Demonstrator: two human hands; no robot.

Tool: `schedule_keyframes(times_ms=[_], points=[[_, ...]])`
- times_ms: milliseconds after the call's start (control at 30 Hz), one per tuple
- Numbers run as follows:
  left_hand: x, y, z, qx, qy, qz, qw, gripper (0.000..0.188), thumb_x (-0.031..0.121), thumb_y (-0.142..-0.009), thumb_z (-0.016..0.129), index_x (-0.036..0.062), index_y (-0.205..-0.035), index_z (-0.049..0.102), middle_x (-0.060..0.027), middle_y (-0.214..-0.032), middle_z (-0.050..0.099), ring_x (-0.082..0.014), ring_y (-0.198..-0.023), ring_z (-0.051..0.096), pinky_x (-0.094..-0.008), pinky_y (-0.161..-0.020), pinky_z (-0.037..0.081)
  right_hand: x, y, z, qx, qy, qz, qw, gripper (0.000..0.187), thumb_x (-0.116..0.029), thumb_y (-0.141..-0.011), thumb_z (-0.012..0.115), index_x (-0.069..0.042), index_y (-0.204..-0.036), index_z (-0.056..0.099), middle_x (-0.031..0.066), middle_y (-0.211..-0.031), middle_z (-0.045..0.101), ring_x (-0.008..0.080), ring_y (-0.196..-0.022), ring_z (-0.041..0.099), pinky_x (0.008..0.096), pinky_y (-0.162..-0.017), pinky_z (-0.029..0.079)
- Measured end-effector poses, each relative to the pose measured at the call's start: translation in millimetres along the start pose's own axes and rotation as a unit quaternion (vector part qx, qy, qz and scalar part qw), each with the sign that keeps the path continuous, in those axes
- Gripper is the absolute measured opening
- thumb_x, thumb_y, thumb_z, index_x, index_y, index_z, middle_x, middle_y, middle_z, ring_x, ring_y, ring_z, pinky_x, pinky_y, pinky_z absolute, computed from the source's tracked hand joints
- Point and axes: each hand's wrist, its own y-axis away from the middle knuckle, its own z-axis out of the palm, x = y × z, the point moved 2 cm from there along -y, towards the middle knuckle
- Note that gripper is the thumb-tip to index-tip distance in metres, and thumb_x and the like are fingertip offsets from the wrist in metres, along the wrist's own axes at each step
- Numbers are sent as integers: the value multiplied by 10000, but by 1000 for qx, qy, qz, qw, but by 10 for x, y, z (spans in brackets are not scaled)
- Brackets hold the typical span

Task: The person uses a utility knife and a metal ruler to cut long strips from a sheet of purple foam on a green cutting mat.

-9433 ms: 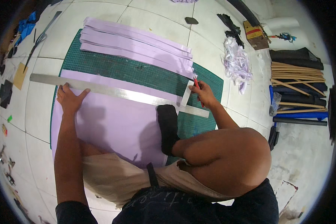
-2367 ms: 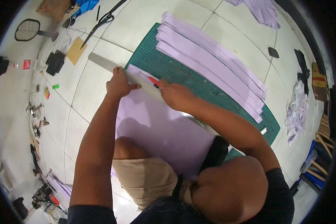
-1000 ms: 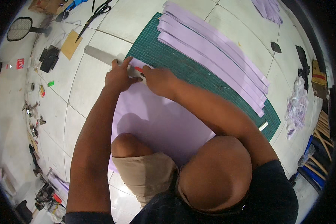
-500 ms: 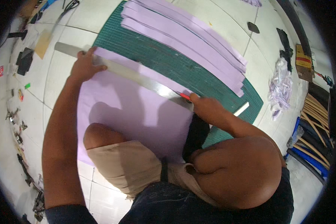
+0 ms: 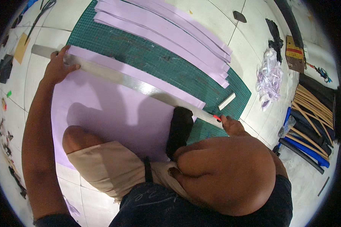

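Observation:
A long metal ruler (image 5: pixel 142 86) lies slantwise across a lilac fabric sheet (image 5: pixel 113 109), which rests on a green cutting mat (image 5: pixel 147 51). Its left end is under my left hand (image 5: pixel 57 69), thumb by the near edge and fingertips by the far edge, pressing down. At the ruler's right end, past the fabric's edge, my right hand (image 5: pixel 234 126) is closed around a red-handled cutter (image 5: pixel 216 118); its blade cannot be made out. A narrow lilac strip (image 5: pixel 170 88) shows along the ruler's far side. My black-covered foot (image 5: pixel 180 125) rests near the fabric's right edge, touching the ruler.
Several cut lilac strips (image 5: pixel 166 41) lie on the mat's far part. A white block (image 5: pixel 227 101) sits near the right hand. Further right are fabric scraps (image 5: pixel 269 75) and wooden sticks (image 5: pixel 310 104). Scissors (image 5: pixel 41 15) lie far left on the tiled floor.
My right hand has drawn the cutter rightward along the ruler, from over the fabric to beyond its right edge. My left hand stays on the ruler. The whole view has shifted.

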Motion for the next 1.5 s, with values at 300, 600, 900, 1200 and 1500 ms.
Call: schedule_keyframes(times_ms=[300, 600, 900, 1200, 1500], points=[[81, 20, -22, -3, 24, -55, 998, 1037, 395, -688, 882, 148, -1509, 299, -300, -1435, 402, -424, -1180, 594, -497, -968, 521, -597, -61, -1062, 85, -64, -184, 977, 233, -199, -957, 532, -75, -1123, 426, 219, -867, 629, 441, -765, 657, 537, -656, 520], [152, 137, -166, -21, 12, -126, 992, 1285, 479, -604, 915, 72, -1543, 138, -220, -1447, 412, -356, -1218, 583, -451, -967, 529, -3493, -1432, -2560, 160, -167, -278, 932, 253, -216, -978, 452, 4, -1103, 452, 294, -954, 651, 463, -832, 654, 565, -744, 498], [238, 160, -227, -4, 11, -108, 994, 1248, 507, -627, 894, 87, -1538, 153, -178, -1409, 444, -329, -1123, 646, -430, -887, 566, -4282, -1847, -2664, 271, -165, -338, 886, 247, -157, -939, 467, 29, -1103, 465, 278, -903, 670, 463, -811, 673, 556, -723, 533], [192, 130, -180, -19, -46, -75, 996, 981, 492, -669, 869, 302, -1469, 334, -205, -1339, 461, -343, -1064, 666, -443, -867, 572, -4315, -1806, -2778, 282, -132, -337, 889, 227, -160, -940, 507, 23, -1074, 528, 260, -878, 686, 432, -823, 700, 516, -725, 570], [253, 113, -246, -50, -67, -93, 992, 927, 488, -696, 858, 310, -1471, 381, -227, -1371, 445, -337, -1100, 655, -420, -893, 575, -4007, -1608, -2766, 207, -108, -324, 917, 219, -135, -945, 493, -12, -1120, 536, 250, -952, 689, 413, -886, 690, 524, -775, 530]])
